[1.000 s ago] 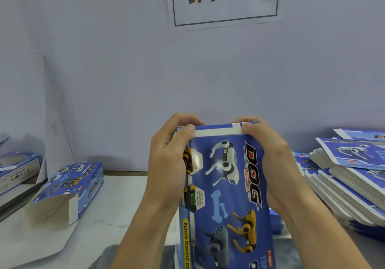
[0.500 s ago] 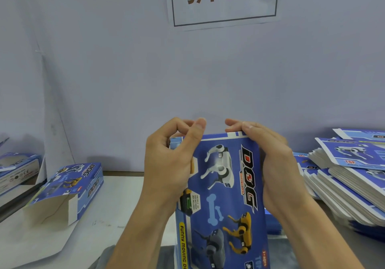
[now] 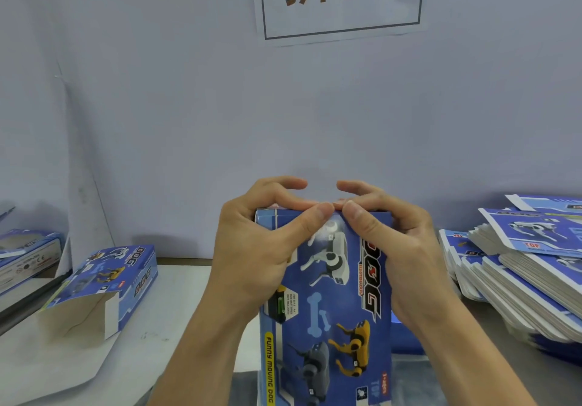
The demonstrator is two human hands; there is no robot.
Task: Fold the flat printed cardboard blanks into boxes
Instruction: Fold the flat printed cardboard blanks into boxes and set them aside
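Thumbs now together; box (image 3: 327,295) top perhaps hidden.

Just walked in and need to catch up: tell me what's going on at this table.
A person is folding a blue printed box, held upright in both hands. The left hand and right hand grip its upper end, thumbs pressing at the top edge. A folded box lies to the left; a stack of flat blanks waits on the right.

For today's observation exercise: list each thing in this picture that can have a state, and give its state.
box in hands: upright, top flap being pressed shut
left hand: grips the box, thumb on the top edge
right hand: grips the box, thumb on the top edge
box on table: lying down, near end open
stack of blanks: flat, unfolded
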